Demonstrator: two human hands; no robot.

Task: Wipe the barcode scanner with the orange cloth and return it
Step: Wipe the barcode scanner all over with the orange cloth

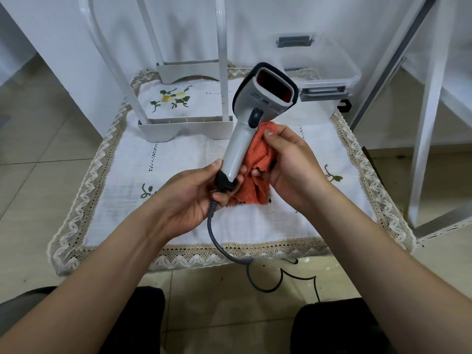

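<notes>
A grey barcode scanner (252,116) with a dark trigger and a red window is held up over the table, its head tilted away to the upper right. My left hand (194,198) grips the bottom of its handle, where a dark cable (217,238) leaves and hangs down to the floor. My right hand (291,164) holds a bunched orange cloth (258,169) against the right side of the handle, just below the trigger, with the thumb on top of the cloth.
A low table under a white embroidered cloth with a lace border (107,159) lies beneath my hands. A white plastic stand (186,123) rests at its back left. A clear lidded box (329,72) sits behind. White frame legs (424,139) rise at the right. Tiled floor surrounds.
</notes>
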